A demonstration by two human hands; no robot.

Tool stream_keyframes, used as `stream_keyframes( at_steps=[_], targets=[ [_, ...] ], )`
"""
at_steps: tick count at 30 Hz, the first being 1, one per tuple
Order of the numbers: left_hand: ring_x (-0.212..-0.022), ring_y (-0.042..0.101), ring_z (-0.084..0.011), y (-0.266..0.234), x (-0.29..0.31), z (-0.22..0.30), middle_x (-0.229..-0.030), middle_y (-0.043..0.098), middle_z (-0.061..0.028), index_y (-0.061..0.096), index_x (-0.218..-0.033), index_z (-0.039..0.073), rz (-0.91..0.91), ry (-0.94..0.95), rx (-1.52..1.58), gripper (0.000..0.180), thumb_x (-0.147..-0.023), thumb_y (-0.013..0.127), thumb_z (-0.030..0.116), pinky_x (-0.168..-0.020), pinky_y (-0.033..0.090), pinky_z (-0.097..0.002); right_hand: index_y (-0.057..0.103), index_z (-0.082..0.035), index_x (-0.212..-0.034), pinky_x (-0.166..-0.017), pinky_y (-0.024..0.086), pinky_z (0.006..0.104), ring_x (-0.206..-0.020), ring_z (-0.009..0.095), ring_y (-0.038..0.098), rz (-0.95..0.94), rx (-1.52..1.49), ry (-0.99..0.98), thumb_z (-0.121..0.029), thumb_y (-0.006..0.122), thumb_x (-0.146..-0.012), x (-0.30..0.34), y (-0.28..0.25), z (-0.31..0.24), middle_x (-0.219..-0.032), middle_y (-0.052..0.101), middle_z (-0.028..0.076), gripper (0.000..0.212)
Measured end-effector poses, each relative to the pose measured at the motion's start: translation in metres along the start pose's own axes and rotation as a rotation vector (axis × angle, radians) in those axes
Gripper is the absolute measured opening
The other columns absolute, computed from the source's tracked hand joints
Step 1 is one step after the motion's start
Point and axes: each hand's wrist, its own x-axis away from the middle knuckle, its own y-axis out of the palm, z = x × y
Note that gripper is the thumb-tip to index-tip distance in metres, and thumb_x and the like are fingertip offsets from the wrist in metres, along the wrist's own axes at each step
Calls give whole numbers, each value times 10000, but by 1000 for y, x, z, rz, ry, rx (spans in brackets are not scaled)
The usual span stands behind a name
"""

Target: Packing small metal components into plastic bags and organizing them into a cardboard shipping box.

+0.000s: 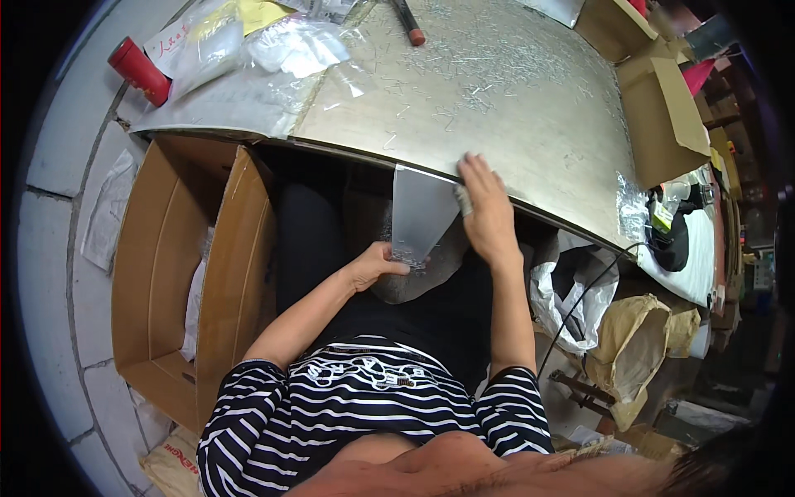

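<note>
Below the table edge, a translucent grey plastic sheet point(422, 207) hangs over my lap, wide at the top and narrow at the bottom. Small shiny metal pins gather at its lower end. My left hand point(373, 268) pinches that end between thumb and fingers. At the table's front edge my right hand point(489, 211) lies with fingers stretched out, beside the sheet's upper right corner. Something whitish wraps one of its fingers. Many loose metal pins point(472, 83) are strewn over the metal tabletop point(364, 124).
A tall cardboard box point(132, 273) stands at my left. A red cup point(139, 70) and clear plastic bags point(290, 50) lie at the back left. A dark-handled tool point(408, 23) rests among the pins. On the right are an open carton point(662, 116), a white bag point(571, 290) and a black cable.
</note>
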Motion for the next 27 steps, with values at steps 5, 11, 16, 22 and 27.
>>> stream_keyframes(
  at_steps=[5,11,16,22,27],
  targets=[
    [-985,656,-165,-23,1,-9,-1121,671,-103,602,-1192,-19,-51,-37,-187,496,-710,679,-111,-912,503,-287,577,-11,-1217,-1039,414,416,-1235,341,521,0,-143,-37,55,563,-814,45,-14,-46,-1259,586,166,409],
    [-906,659,-138,-8,9,3,-1037,682,-63,623,-1122,-4,-57,8,-138,416,-724,718,-80,-818,534,-272,596,-5,-1190,-957,469,407,-1113,366,584,-321,-458,116,108,498,-743,78,32,-56,-1173,616,204,471],
    [-763,641,-124,1,0,-10,-921,678,-46,665,-1037,5,115,-227,-274,211,-855,688,110,-627,549,-256,621,-8,-1119,-877,491,441,-1051,355,607,-366,-428,212,-52,585,-799,73,18,-53,-1108,647,185,324],
    [-801,653,-152,32,16,-1,-1003,681,-101,637,-1170,-23,33,-17,-368,327,-932,610,199,-698,547,-262,676,-29,-903,-738,509,413,-831,347,648,-464,-394,195,-162,682,-754,82,21,-31,-870,663,168,200],
    [-948,689,-286,73,14,48,-1143,638,-244,434,-1353,-58,1,139,-225,510,-974,538,267,-748,572,-302,683,-18,-856,-658,505,333,-733,225,655,119,-586,310,-128,703,-786,78,-42,34,-775,661,133,132]
  ],
)
